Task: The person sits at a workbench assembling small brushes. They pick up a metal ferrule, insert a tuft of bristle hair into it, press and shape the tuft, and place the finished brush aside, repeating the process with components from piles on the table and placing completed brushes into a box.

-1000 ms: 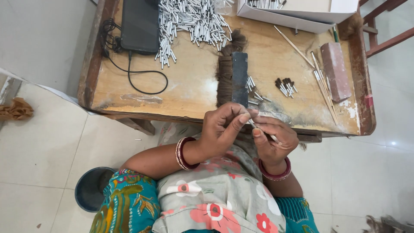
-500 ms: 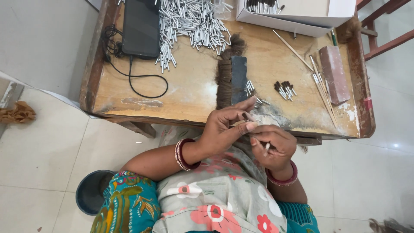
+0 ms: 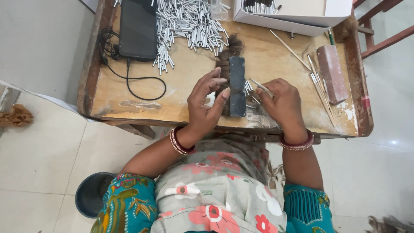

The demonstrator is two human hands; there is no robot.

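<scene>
A: Pale floor tiles all round, and your wooden worktable sits in the middle with a raised rim. Where's your left hand?

B: Your left hand is over the table's near edge, fingers spread wide, fingertips touching the left side of the dark rectangular block. That block lies on a brown hair bundle that sticks out past its far end.

A: And the right?

B: Your right hand is just right of the block, fingers curled narrow, pinching one thin metal tube between thumb and fingertips. A few more loose tubes lie between that hand and the block, touching the block's right side.

A: Anything else on the table?

B: Big heap of silver tubes at the far side, next to a black phone with a black cable looping toward you. White cardboard box at the far right with dark tubes inside. Thin wooden sticks and a pinkish-brown bar lie near the right rim, well apart from your hands.

A: Off the table?

B: Dark bucket on the floor by your left elbow, a brown clump on the floor far left. Red bangles on both your wrists.
</scene>
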